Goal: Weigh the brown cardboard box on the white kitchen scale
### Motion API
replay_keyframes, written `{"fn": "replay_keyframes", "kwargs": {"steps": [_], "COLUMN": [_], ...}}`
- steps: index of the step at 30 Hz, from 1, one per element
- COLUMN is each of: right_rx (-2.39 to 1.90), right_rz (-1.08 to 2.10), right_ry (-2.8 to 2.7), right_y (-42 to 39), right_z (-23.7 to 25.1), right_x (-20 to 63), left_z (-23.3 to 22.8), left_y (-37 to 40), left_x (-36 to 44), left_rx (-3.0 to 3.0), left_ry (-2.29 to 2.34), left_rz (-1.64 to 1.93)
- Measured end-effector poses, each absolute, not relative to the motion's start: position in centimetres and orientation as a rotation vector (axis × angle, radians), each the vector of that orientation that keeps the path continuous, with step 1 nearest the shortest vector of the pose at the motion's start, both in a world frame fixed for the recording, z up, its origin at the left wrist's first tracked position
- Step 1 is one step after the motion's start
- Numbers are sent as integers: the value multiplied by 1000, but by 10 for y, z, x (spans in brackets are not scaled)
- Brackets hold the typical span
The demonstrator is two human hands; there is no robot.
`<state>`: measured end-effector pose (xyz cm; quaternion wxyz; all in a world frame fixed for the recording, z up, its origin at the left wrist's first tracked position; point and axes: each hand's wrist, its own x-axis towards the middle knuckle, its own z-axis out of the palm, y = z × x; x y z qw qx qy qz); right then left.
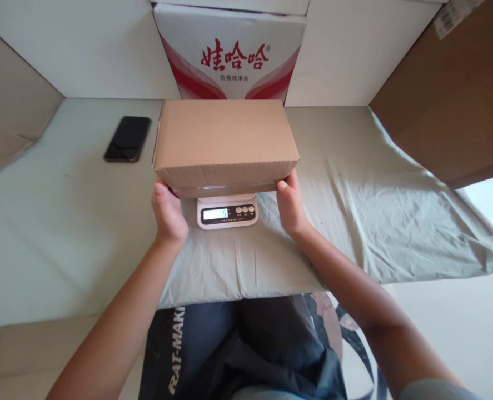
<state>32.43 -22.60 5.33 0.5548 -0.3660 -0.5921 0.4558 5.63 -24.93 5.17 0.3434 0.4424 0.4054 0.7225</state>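
A closed brown cardboard box (225,133) is held between my two hands over a white digital kitchen scale (228,223). My left hand (169,214) grips the box's lower left front corner, thumb on the near face and fingers hidden beneath. At the lower right front corner, my right hand (290,205) holds it the same way. Clear tape runs along the near face. The scale's front panel shows a lit display that appears to read 5, with several round buttons beside it. The box hides the weighing plate, so I cannot tell whether the two touch.
A black phone (128,139) lies left of the box on a pale green cloth (333,222). Behind stands a white and red carton (233,50) with Chinese lettering. Large brown cardboard panels border the left (13,100) and right (450,100) sides. The cloth is wrinkled at right.
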Motion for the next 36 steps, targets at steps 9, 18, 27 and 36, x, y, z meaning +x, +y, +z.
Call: {"fn": "replay_keyframes", "kwargs": {"steps": [9,18,27,36], "right_rx": [-846,-948,-979,-1015], "right_rz": [1077,970,989,1008], "right_ry": [-1383,-1335,-1200,-1127], "right_y": [-226,-218,-192,-178], "right_z": [54,54,28,17], "right_x": [324,335,354,355], "left_z": [45,51,39,29], "left_y": [-247,-247,-215,-181], "left_x": [55,54,14,-5], "left_rx": [1260,1174,898,942], "left_ry": [1073,1075,1104,1086], "left_rz": [1931,1989,1988,1931]}}
